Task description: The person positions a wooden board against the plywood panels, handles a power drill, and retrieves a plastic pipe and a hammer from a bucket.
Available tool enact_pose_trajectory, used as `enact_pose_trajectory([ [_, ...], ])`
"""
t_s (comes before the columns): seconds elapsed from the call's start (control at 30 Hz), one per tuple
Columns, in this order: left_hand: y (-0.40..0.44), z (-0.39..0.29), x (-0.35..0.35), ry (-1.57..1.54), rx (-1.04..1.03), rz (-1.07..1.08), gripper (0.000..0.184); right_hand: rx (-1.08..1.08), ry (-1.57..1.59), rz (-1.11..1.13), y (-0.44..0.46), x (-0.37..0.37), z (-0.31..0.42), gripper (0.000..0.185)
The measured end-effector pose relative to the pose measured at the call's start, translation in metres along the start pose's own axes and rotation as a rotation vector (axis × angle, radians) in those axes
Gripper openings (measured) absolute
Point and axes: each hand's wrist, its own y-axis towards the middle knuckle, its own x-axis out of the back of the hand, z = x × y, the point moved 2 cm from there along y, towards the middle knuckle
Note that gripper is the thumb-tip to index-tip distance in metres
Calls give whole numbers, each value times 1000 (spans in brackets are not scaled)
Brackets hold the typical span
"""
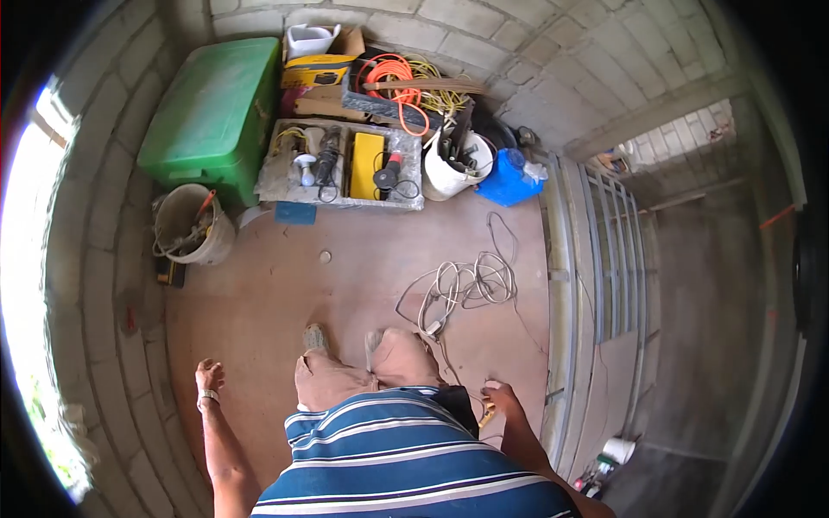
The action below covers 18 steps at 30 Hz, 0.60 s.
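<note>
My left hand (210, 376) hangs out to the left above the brown floor, a watch on its wrist. Its fingers are loosely bent and apart, with nothing seen in them. Down at my right side, my right hand (498, 395) has curled fingers. A small yellow object (488, 415) shows against them, partly hidden by the hand and too small to name. A pale cable (447, 361) runs from beside my legs to an extension cord (471, 283) lying in loose coils on the floor, with a socket block (433, 328) at its near end.
Along the back wall stand a green lidded bin (203, 104), a grey tray of tools (285, 190), a white bucket (445, 177) and a blue jug (505, 186). Another bucket (211, 246) is at left. Metal framing (560, 259) edges the floor on the right.
</note>
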Motion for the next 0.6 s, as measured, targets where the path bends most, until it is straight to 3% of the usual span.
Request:
enact_pose_trajectory([
  [0.13,34,-49,-26,134,40,39,45,44,108,-5,7,-9,43,36],
  [0.2,53,-44,-54,21,111,115,43,114,154,-16,4,-9,78,38],
  [0.23,51,-51,-74,33,189,168,32,106,150,27,23,-7,87,41],
  [0.27,52,-54,-93,-252,410,223,25,126,175,21,41,-3,101,42],
  [0.37,33,-65,-158,-110,373,301,28,248,213,-34,106,17,164,46],
  [0.4,25,-71,-180,130,231,287,35,333,208,-78,123,25,203,48],
  [0.43,18,-80,-196,75,276,334,46,368,245,-91,145,33,244,48],
  [0.47,46,-38,-200,-77,263,424,40,401,281,-99,167,41,288,48],
  [0.5,43,-44,-208,405,-121,510,27,422,302,-99,193,51,333,48],
  [0.53,37,-53,-218,882,-526,414,15,429,323,-97,217,57,372,48],
  [0.6,2,-89,-239,988,-392,352,20,489,343,-53,259,70,433,49],
])
